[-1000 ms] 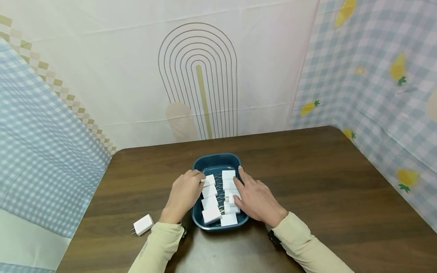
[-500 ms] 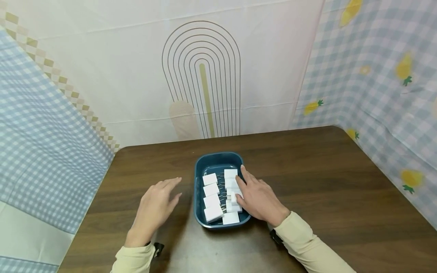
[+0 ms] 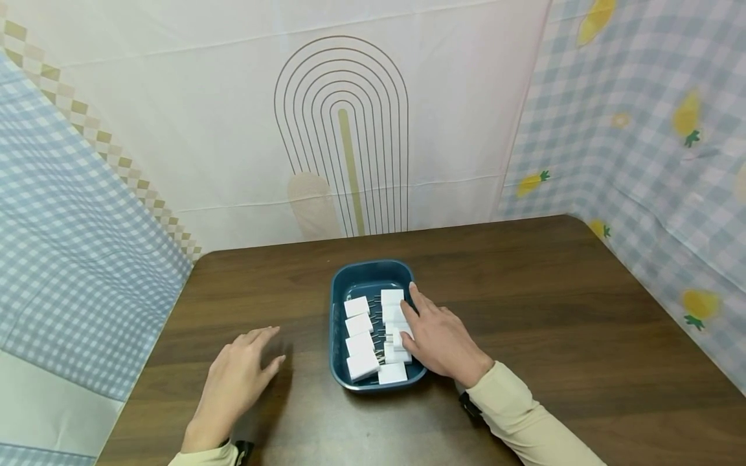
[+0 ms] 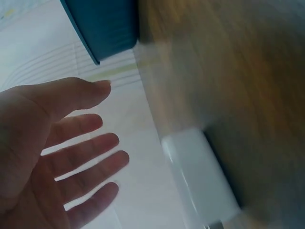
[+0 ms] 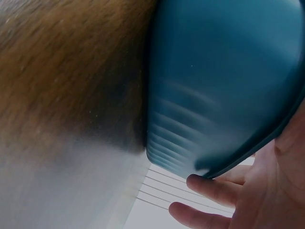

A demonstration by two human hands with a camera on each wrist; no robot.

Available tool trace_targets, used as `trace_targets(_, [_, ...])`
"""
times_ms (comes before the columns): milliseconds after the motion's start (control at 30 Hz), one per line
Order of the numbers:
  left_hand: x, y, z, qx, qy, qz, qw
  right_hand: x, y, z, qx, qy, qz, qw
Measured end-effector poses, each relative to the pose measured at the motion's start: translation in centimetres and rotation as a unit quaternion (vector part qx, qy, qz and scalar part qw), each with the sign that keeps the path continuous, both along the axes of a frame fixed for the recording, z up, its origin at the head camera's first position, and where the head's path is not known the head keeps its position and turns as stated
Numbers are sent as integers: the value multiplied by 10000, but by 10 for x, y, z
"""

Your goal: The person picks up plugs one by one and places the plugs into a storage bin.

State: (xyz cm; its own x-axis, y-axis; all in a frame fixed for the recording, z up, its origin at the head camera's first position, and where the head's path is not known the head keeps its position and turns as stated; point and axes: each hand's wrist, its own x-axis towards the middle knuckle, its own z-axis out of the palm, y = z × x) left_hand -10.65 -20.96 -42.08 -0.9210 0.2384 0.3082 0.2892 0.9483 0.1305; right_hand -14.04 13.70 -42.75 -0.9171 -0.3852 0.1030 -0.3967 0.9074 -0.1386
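My left hand [image 3: 236, 382] hovers over the table left of a dark teal tray [image 3: 337, 336], fingers spread, holding nothing. Close to it in the left wrist view, a white plug-in charger [image 4: 200, 176] lies on the table; the hand hides it in the head view. Inside the tray, white chargers [image 3: 359, 344] lie in two columns, metal prongs toward the middle. My right hand [image 3: 443, 340] rests over the tray's right rim, with extended fingers. Its thumb tip is by a charger [image 3: 399, 338] lying atop the right column. Some fingers touch the rim's outside in the right wrist view.
The brown wooden table [image 3: 524, 291] extends on both sides of the tray. A white patterned cloth [image 3: 233, 129] hangs behind it, with blue checked cloths [image 3: 641, 149] at the sides.
My left hand has left the tray's left column and moved left and toward me, over the loose charger. The right hand has stayed at the right rim.
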Motion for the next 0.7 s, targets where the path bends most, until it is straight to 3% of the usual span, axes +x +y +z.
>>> trace_targets(300, [9, -17, -5, 98, -521, 436, 9976, 1, 1, 0, -11, 90, 53, 9999])
trace_targets(567, [14, -24, -10, 161, -710, 388, 9966, 1, 0, 0, 3, 37, 65, 10000])
trace_targets(700, [17, -28, -12, 156, -862, 512, 9948, 1, 0, 0, -4, 34, 56, 10000])
